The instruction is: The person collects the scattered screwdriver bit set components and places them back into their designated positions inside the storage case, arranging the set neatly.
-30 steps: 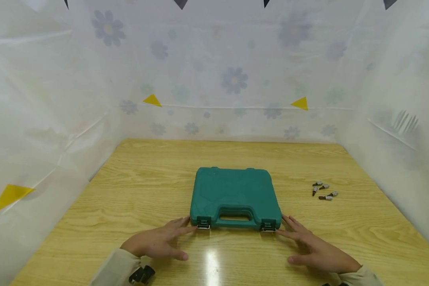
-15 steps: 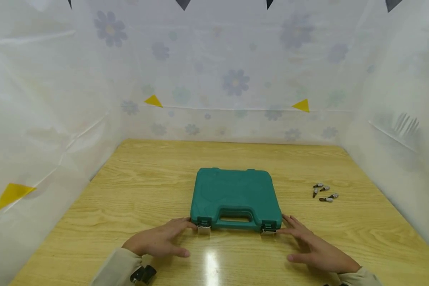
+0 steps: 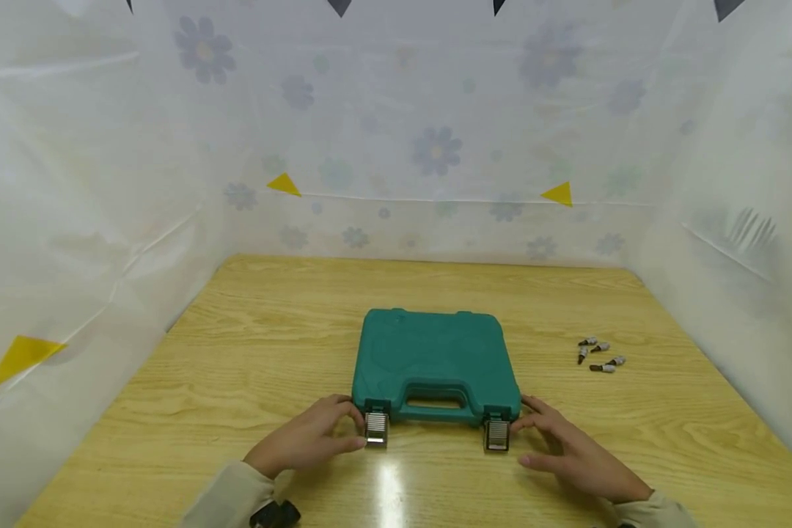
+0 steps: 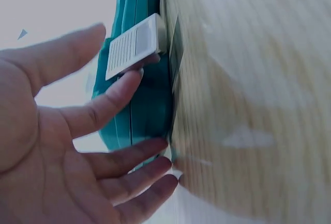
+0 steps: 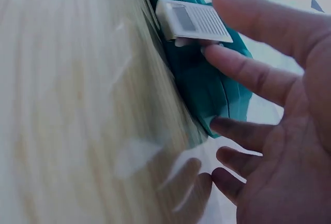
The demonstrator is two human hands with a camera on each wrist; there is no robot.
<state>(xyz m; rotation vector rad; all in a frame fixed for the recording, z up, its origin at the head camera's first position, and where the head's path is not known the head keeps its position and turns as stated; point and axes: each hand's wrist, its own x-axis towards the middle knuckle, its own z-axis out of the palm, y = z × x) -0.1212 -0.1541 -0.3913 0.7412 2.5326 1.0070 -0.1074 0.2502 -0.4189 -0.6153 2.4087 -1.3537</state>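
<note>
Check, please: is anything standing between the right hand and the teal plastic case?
Nothing visible is. The right hand is at the case, fingers beside a ribbed metal latch; the small grey-and-black bits lie aside, farther back.

My forearms slanted inward from the bottom of the head view, in a light beige fabric left sleeve (image 3: 227,495) and a matching beige right sleeve (image 3: 658,513). On my bare left hand (image 3: 310,438), the thumb stood apart from a bent index finger (image 4: 106,105), and the other three fingers (image 4: 137,177) lay close together, slightly curved. My bare right hand (image 3: 574,455) mirrored it, thumb spread away, index finger (image 5: 253,74) gently bent. Both palms faced the wrist cameras.
</note>
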